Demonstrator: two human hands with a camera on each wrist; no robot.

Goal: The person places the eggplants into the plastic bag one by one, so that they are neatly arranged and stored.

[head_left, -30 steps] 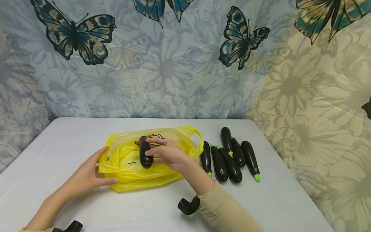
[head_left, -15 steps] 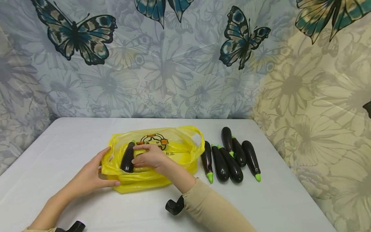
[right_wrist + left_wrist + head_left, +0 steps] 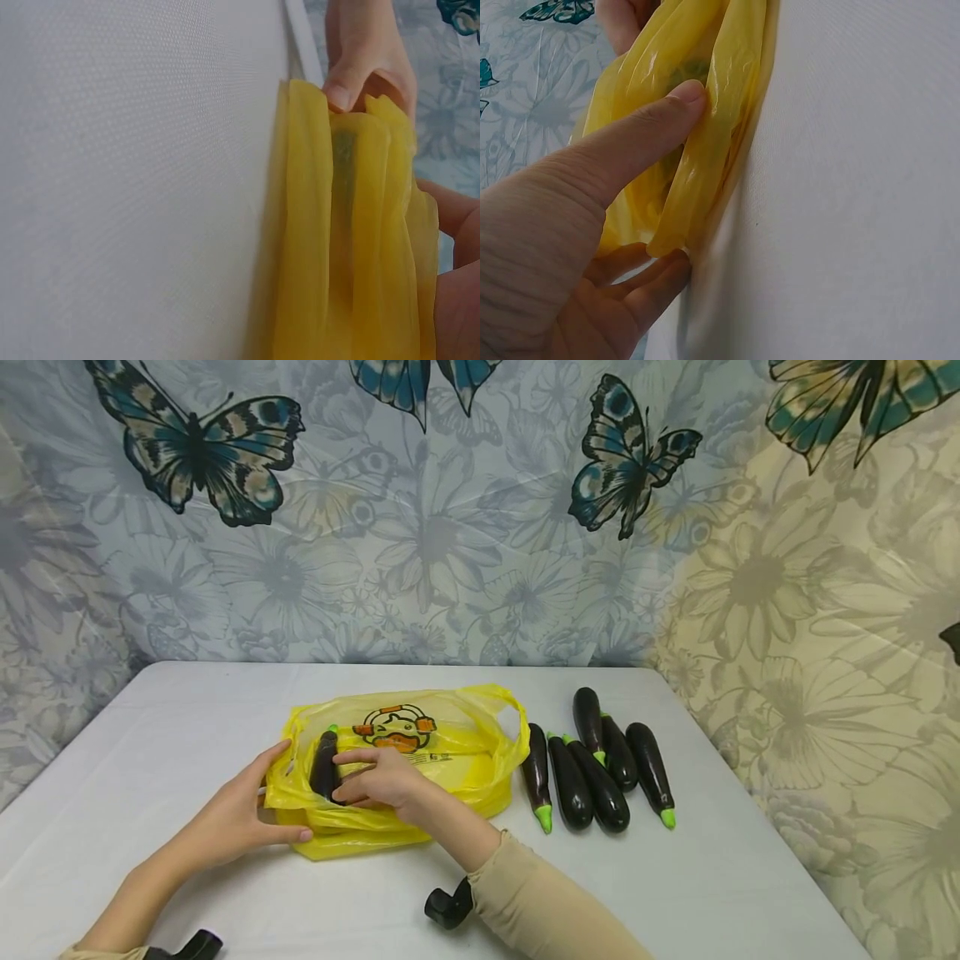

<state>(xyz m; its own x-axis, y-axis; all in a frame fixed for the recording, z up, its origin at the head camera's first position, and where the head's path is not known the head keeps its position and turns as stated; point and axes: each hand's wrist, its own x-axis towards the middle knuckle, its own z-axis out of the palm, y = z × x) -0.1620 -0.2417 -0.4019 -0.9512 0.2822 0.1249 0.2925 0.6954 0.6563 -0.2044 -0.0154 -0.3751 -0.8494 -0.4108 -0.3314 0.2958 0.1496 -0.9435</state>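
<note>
Eggplant (image 3: pixel 323 767) shifted left, into bag (image 3: pixel 356 838); right grip (image 3: pixel 390 783) touching, clamping unclear; left grip (image 3: pixel 231 820) spread.

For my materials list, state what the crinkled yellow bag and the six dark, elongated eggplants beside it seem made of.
Crinkled yellow bag: probably thin plastic film, semi-glossy; its loose creases catch the light, and something darker shows through in the wrist views.
Six dark, elongated eggplants: smooth, glossy surface, judging by the bright highlights; real vegetable or moulded plastic, the pictures leave that open.
</note>
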